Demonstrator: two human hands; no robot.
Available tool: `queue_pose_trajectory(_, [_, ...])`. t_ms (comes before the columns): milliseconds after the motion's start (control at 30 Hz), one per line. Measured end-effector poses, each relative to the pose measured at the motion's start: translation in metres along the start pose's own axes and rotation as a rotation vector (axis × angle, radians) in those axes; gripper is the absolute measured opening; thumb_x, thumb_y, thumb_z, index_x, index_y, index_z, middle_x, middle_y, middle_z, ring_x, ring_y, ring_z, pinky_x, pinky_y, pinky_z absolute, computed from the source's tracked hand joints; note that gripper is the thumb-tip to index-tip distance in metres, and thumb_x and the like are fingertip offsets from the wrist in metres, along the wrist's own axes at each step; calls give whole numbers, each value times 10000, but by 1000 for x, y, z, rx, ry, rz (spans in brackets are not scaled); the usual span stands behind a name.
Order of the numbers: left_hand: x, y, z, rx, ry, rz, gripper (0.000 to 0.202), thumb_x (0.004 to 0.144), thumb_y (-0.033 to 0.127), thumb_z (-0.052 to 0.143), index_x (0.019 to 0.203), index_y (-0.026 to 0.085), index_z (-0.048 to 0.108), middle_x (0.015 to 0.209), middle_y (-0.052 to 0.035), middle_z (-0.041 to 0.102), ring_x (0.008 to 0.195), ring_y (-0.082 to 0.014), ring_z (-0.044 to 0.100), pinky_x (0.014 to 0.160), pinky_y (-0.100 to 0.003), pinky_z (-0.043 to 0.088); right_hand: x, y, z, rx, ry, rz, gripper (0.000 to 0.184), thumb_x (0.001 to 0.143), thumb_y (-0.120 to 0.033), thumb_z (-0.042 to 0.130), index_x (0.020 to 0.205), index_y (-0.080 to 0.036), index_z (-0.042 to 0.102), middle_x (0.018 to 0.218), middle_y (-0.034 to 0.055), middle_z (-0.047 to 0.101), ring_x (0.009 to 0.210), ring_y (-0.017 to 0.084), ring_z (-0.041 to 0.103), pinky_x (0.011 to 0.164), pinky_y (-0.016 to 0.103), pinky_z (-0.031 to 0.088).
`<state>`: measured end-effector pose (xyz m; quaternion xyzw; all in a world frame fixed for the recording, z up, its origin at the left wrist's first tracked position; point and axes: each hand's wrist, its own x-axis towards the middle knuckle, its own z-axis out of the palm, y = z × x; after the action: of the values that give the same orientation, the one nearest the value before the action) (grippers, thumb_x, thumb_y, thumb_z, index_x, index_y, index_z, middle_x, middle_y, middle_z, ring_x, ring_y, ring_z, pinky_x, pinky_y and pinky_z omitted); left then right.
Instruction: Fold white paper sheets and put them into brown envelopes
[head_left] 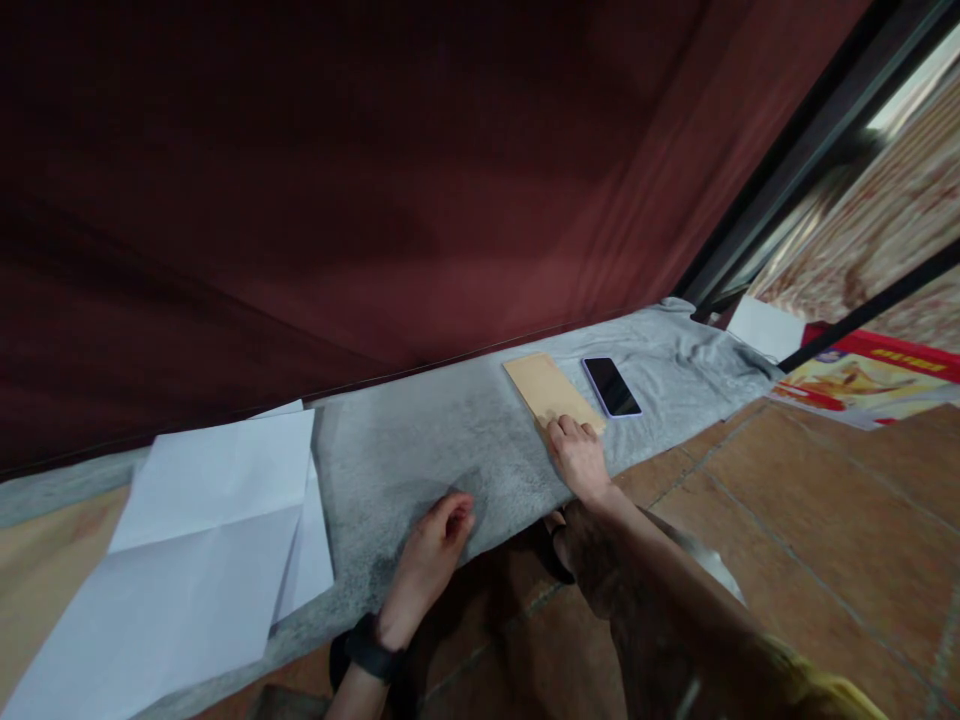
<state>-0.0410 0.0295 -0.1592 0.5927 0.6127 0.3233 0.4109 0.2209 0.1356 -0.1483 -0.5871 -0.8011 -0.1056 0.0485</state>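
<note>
My right hand (577, 455) reaches forward, its fingertips resting on the near end of a tan envelope (547, 388) that lies on a grey cloth (420, 440). The fingers are together and slightly bent; whether they grip the envelope I cannot make out. My left hand (435, 545), with a black band on the wrist, rests on the front part of the cloth with fingers loosely curled and nothing in it. A dark smartphone (611, 386) lies face up just right of the envelope.
Creased white paper sheets (202, 550) lie at the left on the cloth and floor. A dark red curtain (337, 180) hangs behind. Terracotta tiles (787, 520) cover the floor. A red-and-yellow printed sheet (862, 385) and a white paper (765, 325) lie at the right.
</note>
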Motion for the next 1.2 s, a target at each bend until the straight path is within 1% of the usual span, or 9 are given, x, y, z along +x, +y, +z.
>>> queue_pose_trajectory(367, [0,5,-3,16,3,23,257,837,343,554,1033,230,676,1039,-63,757,955,-205,707,887,-353,549,2,-5,2,52,-76,81,142,959,-240,495,1010,-173,609,1010,98,671,914,232,614,835,351,357])
queue_pose_trajectory(533, [-6,12,-4,14,1,15,248,850,336,560,1038,238,689,1028,-59,760,944,-213,710,869,-345,551,0,-3,3,138,-26,86,208,1000,-349,496,1004,-187,626,991,85,704,855,209,651,771,320,364])
queue_pose_trajectory(667, [-13,24,-14,50,84,59,238,887,340,531,1027,248,700,1027,-56,756,943,-206,706,882,-333,540,1,2,2,171,95,101,263,1020,-334,463,924,-189,661,886,71,718,773,199,652,738,319,347])
queue_pose_trajectory(767, [-17,30,-41,109,260,98,258,910,363,506,1015,238,706,1037,-62,744,959,-205,691,901,-327,523,4,4,0,236,217,38,292,1024,-326,437,901,-183,661,872,78,720,834,219,654,758,329,338])
queue_pose_trajectory(900, [-30,14,-108,209,685,0,315,905,429,517,1046,222,708,1074,-78,723,986,-226,665,928,-352,508,8,-6,1,321,262,-66,292,1016,-311,421,913,-186,664,859,72,717,848,231,647,767,346,335])
queue_pose_trajectory(967, [-44,-5,-148,238,898,-136,385,889,451,530,1127,192,686,1114,-102,706,975,-242,657,897,-374,518,9,-16,3,367,262,-115,290,1012,-303,418,911,-189,665,885,76,723,857,235,646,782,354,341])
queue_pose_trajectory(1067, [-70,-36,-197,366,1042,-423,473,849,413,564,1230,143,639,1201,-166,652,1050,-292,626,926,-429,498,9,-34,6,430,230,-189,281,1007,-285,420,909,-199,669,927,79,730,860,231,647,794,358,354])
queue_pose_trajectory(1133, [-86,-52,-216,493,1115,-601,547,852,417,559,1314,126,580,1306,-217,589,1192,-355,557,996,-499,443,9,-47,8,457,194,-230,263,1002,-268,431,924,-207,674,932,69,733,850,226,650,797,360,361])
queue_pose_trajectory(1200, [-97,-64,-226,571,1093,-782,621,861,456,542,1372,103,518,1375,-269,531,1275,-426,489,1012,-572,396,7,-59,9,477,159,-270,239,994,-249,448,944,-212,678,937,58,737,848,221,653,803,360,368])
